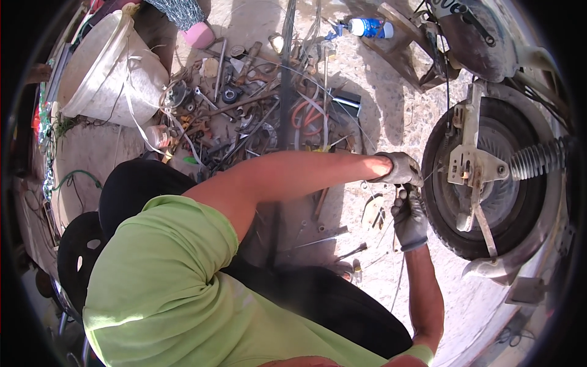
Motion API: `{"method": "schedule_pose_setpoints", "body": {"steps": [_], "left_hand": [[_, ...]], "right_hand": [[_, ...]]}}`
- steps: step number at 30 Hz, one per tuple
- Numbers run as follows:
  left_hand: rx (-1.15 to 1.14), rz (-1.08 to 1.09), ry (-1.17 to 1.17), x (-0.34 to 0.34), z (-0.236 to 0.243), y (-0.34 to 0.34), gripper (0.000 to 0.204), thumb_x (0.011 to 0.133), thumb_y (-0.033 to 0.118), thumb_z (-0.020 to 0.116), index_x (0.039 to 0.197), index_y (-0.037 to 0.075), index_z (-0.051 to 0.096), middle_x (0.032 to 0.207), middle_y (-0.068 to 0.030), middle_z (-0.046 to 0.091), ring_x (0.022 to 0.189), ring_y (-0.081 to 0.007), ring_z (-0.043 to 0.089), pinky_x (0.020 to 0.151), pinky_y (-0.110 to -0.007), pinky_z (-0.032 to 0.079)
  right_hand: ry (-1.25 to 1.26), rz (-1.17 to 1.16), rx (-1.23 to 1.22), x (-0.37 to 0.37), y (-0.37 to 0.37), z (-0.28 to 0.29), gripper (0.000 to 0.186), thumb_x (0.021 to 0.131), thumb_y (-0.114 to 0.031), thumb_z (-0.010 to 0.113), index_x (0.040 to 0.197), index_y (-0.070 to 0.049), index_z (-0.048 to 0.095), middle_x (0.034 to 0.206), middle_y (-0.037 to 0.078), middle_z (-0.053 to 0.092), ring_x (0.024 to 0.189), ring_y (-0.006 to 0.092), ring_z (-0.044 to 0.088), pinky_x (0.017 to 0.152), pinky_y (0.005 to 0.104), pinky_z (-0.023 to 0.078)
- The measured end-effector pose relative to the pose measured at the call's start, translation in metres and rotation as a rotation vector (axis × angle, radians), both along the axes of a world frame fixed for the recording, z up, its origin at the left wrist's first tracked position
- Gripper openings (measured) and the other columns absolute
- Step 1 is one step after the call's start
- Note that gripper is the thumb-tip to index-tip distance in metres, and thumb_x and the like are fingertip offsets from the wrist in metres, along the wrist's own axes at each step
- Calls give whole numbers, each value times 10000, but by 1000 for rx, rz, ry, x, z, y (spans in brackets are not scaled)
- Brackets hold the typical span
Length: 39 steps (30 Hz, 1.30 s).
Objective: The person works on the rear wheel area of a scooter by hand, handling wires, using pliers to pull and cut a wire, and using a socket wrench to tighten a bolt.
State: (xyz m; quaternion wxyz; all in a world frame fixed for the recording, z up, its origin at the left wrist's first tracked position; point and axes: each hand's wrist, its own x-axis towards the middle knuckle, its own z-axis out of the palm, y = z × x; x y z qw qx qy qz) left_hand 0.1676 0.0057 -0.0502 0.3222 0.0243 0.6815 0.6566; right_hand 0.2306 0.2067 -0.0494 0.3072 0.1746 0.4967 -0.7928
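Observation:
Both my hands wear grey work gloves and meet beside the left edge of a motorbike wheel (438, 217). My left hand (400, 168) reaches across from the left with bent, closed fingers, pinching a thin wire (430, 176) that runs toward the wheel's hub. Just below it, my right hand (409, 219) comes up from the lower edge, its fingers curled closed near the same spot. What lies inside the right fingers is hidden. A thin dark cable (400, 275) hangs below the right glove. A metal bracket (471, 165) and a coil spring (538, 160) sit over the hub.
Hand tools and metal parts (238, 98) are heaped on the concrete at upper left, beside a large white bucket (116, 73). A blue-and-white bottle (371, 27) lies near the top. Screwdriver-like tools (351, 252) lie near my knee. A metal fender (489, 269) curves around the wheel.

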Motion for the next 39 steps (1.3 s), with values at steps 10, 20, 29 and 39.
{"method": "schedule_pose_setpoints", "body": {"steps": [10, 20, 29, 39], "left_hand": [[186, 120, -53, -7, -5, 7, 309, 937, 302, 731, 1142, 71, 750, 996, -52, 772, 908, -144, 698, 854, -308, 533], [118, 227, 42, -17, -1, 5, 301, 945, 262, 727, 1127, 23, 737, 1033, -103, 762, 946, -171, 702, 884, -310, 538], [164, 256, 56, -16, 3, 3, 298, 930, 242, 729, 1150, 41, 739, 1068, -107, 761, 1005, -198, 702, 906, -332, 537], [320, 405, -5, -58, 8, -10, 349, 945, 256, 732, 1226, 49, 708, 1103, -89, 745, 944, -161, 697, 753, -329, 600]], "right_hand": [[-21, -134, -61, -29, 4, 2, 155, 1047, -174, 586, 1176, -105, 639, 991, 22, 667, 803, 124, 604, 691, 249, 515], [17, -213, -24, -35, -13, 43, 314, 1028, -318, 464, 1212, -108, 607, 983, -1, 583, 756, 138, 529, 619, 300, 483], [37, -134, -200, -45, -7, 39, 324, 1097, -239, 364, 1265, -27, 544, 951, 43, 524, 800, 212, 535, 679, 412, 549], [65, -235, 200, -36, -1, 25, 280, 1078, -331, 469, 904, -154, 598, 542, -55, 272, 467, 75, 221, 443, 231, 188]]}}
